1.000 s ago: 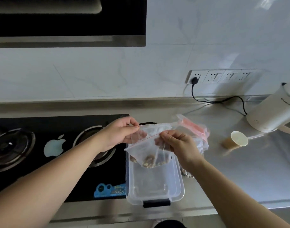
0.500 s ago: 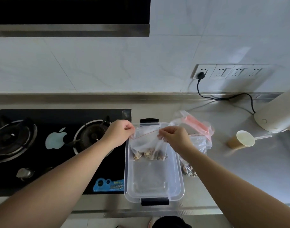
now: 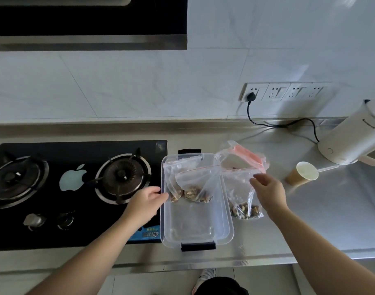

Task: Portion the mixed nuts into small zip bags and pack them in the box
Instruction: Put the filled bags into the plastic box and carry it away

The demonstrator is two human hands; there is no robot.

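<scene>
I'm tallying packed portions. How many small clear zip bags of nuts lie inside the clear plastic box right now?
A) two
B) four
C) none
A: two small clear zip bags lie overlapping at the far end of the clear plastic box, nuts bunched at their near edges; another nut bag lies outside, to its right.

Two nut-filled zip bags [image 3: 193,186] lie in clear box [image 3: 196,231]; third bag [image 3: 244,201] beside it.
</scene>
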